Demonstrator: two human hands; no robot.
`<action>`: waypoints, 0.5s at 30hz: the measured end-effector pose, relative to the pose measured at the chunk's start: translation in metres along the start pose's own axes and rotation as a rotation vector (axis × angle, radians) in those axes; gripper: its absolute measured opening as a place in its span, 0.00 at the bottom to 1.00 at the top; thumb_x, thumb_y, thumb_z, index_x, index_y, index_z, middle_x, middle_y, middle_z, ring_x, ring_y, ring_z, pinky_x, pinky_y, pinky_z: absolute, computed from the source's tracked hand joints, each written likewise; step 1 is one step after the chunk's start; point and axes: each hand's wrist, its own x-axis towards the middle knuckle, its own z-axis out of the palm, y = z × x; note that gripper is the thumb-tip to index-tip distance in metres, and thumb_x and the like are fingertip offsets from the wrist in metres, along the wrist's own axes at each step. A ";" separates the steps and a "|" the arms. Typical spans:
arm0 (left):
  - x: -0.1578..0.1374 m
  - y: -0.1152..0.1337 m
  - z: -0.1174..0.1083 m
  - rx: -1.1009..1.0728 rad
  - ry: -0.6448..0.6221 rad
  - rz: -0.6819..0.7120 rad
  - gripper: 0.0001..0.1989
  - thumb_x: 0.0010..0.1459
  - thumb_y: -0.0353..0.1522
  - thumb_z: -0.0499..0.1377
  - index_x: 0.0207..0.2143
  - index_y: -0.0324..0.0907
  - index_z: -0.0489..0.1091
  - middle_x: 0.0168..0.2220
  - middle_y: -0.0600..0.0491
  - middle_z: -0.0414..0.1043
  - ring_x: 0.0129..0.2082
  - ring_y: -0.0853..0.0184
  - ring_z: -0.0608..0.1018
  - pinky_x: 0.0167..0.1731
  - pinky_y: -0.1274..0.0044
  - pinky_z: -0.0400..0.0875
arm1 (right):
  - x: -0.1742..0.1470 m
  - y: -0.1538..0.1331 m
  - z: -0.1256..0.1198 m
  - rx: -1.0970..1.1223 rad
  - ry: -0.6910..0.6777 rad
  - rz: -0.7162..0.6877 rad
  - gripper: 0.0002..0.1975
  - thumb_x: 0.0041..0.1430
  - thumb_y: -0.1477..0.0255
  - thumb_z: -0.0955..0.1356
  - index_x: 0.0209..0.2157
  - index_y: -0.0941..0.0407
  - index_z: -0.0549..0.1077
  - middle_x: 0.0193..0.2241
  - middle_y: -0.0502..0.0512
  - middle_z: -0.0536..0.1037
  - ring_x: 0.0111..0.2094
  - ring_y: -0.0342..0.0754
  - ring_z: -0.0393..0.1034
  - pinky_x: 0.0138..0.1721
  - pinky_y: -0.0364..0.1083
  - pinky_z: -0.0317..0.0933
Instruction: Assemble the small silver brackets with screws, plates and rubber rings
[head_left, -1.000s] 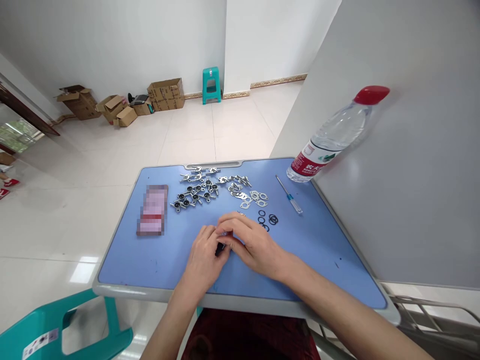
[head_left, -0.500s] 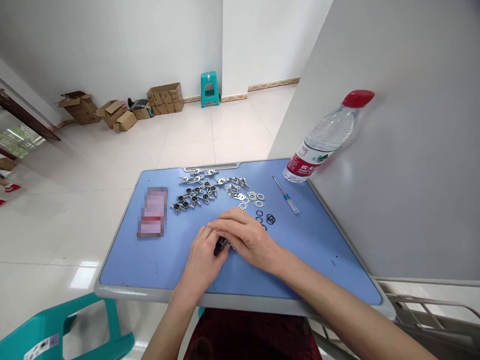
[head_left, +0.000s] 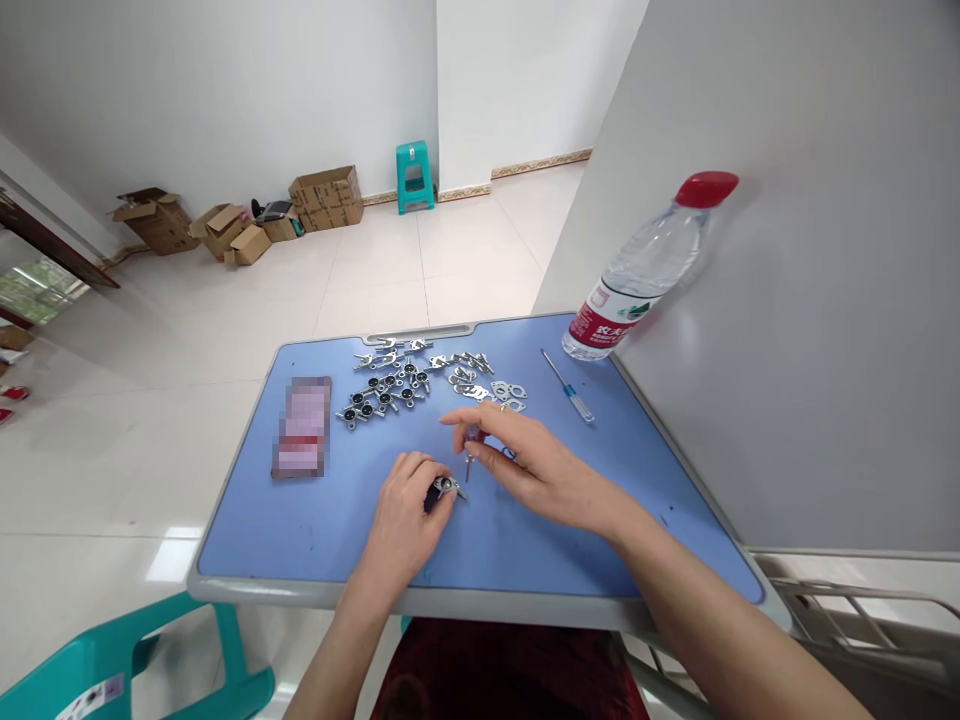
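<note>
My left hand [head_left: 409,508] is closed around a small metal flanged fitting [head_left: 448,486] low over the near middle of the blue table. Part of the fitting and something dark beside it are hidden by the fingers. Just to its right, my right hand [head_left: 517,455] pinches a short screwdriver [head_left: 469,462], its thin shaft pointing down, apart from the fitting. Beyond the hands lie several metal fittings with black round inserts [head_left: 386,398] and a loose group of flat metal gaskets [head_left: 510,390]. Black rubber rings [head_left: 510,452] are mostly covered by my right hand.
A longer screwdriver with a clear blue handle [head_left: 577,402] lies on the right side of the table [head_left: 285,540]. Behind it a water bottle [head_left: 622,300] stands against the grey panel. A blurred phone-like object [head_left: 302,428] lies at left. A green stool [head_left: 172,640] is at lower left.
My right hand has moved right, off the fitting, and the short screwdriver now shows in its fingers. My left hand stays in place with the fitting, which is more exposed.
</note>
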 end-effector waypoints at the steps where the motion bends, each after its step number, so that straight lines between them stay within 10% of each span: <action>1: 0.000 0.000 0.000 -0.001 -0.003 0.001 0.05 0.60 0.25 0.57 0.37 0.43 0.68 0.38 0.53 0.70 0.39 0.63 0.70 0.39 0.71 0.68 | 0.000 0.000 -0.001 -0.008 -0.019 0.016 0.16 0.66 0.80 0.58 0.52 0.53 0.64 0.37 0.53 0.74 0.38 0.47 0.67 0.41 0.49 0.64; 15: -0.001 -0.001 0.003 0.053 0.014 0.001 0.05 0.60 0.25 0.58 0.37 0.43 0.68 0.38 0.53 0.70 0.40 0.62 0.70 0.40 0.70 0.67 | 0.001 0.003 0.006 -0.028 0.024 -0.078 0.15 0.66 0.81 0.58 0.50 0.54 0.65 0.37 0.54 0.75 0.39 0.47 0.67 0.42 0.49 0.64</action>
